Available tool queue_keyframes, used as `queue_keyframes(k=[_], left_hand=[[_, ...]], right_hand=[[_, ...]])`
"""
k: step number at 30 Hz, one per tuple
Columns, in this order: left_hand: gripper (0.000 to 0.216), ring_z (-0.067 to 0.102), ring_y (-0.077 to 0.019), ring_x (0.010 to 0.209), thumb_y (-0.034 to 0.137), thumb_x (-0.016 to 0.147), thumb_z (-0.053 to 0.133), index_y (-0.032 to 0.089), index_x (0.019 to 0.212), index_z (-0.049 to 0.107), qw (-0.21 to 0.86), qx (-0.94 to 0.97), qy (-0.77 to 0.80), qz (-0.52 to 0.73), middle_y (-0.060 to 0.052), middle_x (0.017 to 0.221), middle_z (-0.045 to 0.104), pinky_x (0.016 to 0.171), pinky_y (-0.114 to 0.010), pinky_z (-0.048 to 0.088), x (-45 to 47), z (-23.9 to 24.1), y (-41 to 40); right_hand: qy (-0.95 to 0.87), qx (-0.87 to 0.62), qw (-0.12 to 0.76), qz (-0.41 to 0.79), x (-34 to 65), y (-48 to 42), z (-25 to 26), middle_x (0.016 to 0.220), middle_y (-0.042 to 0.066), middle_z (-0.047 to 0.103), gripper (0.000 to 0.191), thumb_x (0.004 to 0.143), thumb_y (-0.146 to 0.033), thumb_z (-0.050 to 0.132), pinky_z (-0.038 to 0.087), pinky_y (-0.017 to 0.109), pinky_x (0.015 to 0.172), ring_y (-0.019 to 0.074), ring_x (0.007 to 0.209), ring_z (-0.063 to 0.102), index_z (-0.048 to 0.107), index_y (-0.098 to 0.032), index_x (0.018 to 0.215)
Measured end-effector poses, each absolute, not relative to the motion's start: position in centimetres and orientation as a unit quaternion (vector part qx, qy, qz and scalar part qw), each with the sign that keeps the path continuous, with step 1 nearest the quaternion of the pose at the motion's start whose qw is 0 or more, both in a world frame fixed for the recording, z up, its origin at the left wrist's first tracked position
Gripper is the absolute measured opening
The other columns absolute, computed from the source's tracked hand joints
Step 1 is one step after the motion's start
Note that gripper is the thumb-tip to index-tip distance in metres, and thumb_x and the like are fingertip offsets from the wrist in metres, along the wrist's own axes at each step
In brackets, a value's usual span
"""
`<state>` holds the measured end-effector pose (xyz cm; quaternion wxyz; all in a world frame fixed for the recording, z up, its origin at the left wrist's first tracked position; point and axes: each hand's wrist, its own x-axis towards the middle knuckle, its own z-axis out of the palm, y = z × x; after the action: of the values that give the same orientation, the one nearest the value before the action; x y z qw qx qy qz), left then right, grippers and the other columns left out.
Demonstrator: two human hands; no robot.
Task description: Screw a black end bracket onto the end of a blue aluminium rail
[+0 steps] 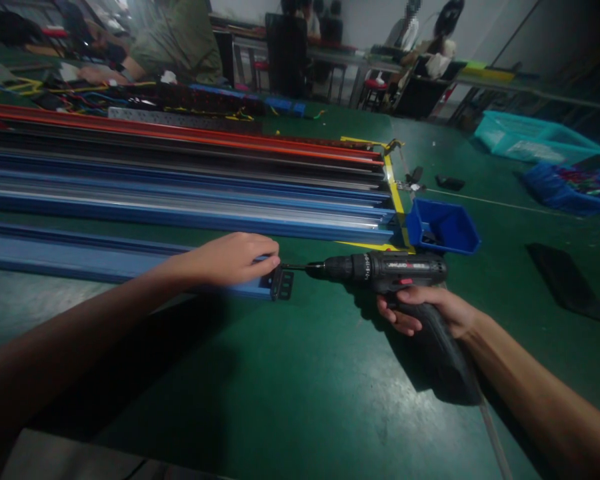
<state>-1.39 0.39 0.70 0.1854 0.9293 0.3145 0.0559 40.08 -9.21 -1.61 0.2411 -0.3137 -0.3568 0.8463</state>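
My right hand (425, 308) is wrapped round the grip of a black cordless drill (395, 268), which lies level with its bit (295, 267) pointing left. The bit's tip reaches a small black end bracket (283, 285) with slots, set at the right end of a blue metal channel (105, 257). My left hand (240, 260) rests over that end of the channel, thumb and fingers closed on its edge beside the bracket. Whether a screw sits at the bit's tip is too small to tell.
Behind lie several long blue, black and red rails (180, 177), ending at yellow tape (395, 193). A blue bin (445, 227) holds small dark parts. Farther right are a teal basket (535, 137), a blue bag (575, 190) and a black flat object (565, 280). A co-worker's arm (130, 67) is across the table.
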Motion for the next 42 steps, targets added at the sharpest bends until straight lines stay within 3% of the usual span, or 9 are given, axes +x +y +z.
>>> queue_keyframes(k=[42], left_hand=[[0.042,0.061,-0.0204,0.081,0.045,0.113,0.039,0.021,0.09,0.064,0.188,0.93,0.309,0.056,-0.004,0.088,0.067,0.079,-0.033,0.04,-1.42,0.71,0.34]], right_hand=[[-0.355,-0.31,0.261,0.843,39.6,-9.4,-1.46,0.085,0.008,0.074,0.025,0.098,-0.031,0.081,0.057,0.019,0.059,0.0051,0.054,0.055,0.084,-0.006,0.103]])
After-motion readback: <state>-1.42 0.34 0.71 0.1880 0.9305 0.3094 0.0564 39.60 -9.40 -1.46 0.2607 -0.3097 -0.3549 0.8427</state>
